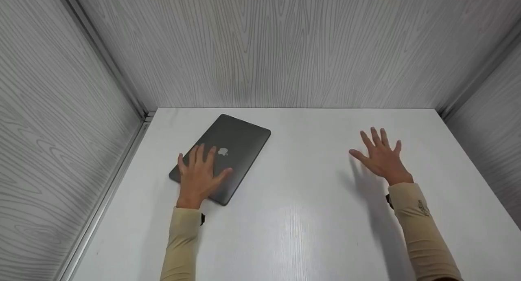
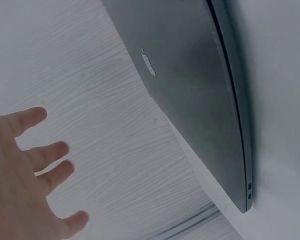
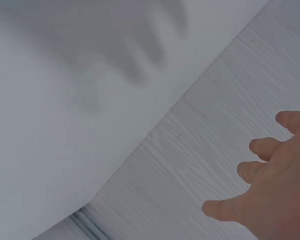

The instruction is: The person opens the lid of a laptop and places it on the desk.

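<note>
A closed dark grey laptop (image 1: 240, 138) with an apple logo lies at an angle on the left half of the white table. Above its near left part, my left hand (image 1: 197, 177) hovers with fingers spread. The left wrist view shows a gap between this hand (image 2: 20, 175) and the laptop (image 2: 190, 100), whose side edge has two small ports. Far to the right, my right hand (image 1: 382, 159) is held over the table, fingers spread and holding nothing. Its shadow falls on the surface in the right wrist view, apart from the hand (image 3: 275, 185).
The white table (image 1: 301, 191) is bounded by a grey wood-grain panel (image 1: 260, 49) at the back. Similar panels stand at the left (image 1: 53, 130) and right (image 1: 488, 122). A metal rail (image 1: 110, 195) runs along the left edge of the table.
</note>
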Action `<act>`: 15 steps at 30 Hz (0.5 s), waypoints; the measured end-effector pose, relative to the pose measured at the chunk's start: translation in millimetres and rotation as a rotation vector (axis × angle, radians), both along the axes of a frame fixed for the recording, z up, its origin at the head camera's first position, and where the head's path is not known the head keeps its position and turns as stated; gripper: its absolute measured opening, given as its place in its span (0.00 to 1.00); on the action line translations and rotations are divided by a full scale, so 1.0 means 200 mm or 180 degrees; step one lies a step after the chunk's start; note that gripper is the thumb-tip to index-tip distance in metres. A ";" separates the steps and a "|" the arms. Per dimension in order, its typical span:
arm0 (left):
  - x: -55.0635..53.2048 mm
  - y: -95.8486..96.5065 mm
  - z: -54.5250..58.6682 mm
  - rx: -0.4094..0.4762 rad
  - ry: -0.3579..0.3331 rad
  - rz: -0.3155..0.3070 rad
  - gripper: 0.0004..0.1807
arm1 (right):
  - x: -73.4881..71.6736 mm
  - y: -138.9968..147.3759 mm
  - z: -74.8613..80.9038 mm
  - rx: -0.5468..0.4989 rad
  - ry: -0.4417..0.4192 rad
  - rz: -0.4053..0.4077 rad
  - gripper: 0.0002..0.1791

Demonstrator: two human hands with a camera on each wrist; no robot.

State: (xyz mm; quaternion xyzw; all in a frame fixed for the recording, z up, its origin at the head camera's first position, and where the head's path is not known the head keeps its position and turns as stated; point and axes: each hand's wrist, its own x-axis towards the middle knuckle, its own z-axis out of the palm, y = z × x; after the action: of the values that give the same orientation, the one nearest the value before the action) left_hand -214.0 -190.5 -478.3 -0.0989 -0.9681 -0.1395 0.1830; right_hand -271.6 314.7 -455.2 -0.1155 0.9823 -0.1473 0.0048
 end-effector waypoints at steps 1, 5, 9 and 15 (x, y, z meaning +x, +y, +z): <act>0.00 0.00 0.00 -0.0030 0.0098 0.0008 0.44 | -0.01 -0.03 0.00 -0.0040 0.0009 0.0065 0.49; 0.02 -0.02 -0.02 -0.0151 0.0334 0.0010 0.39 | -0.06 -0.15 -0.01 -0.0175 0.0412 0.0392 0.41; 0.05 -0.04 -0.04 -0.0147 0.0362 0.0078 0.38 | -0.12 -0.27 -0.02 -0.0417 0.0907 0.0696 0.33; 0.10 0.00 -0.08 -0.0086 0.0301 0.0089 0.37 | -0.19 -0.41 -0.04 -0.0722 0.1197 0.0921 0.27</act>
State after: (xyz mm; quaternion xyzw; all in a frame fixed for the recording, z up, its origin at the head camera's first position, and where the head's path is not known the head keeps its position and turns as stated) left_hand -194.8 -191.0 -493.8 -0.0943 -0.9615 -0.1191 0.2291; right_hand -309.6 233.7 -463.0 -0.2799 0.9164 -0.2302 -0.1698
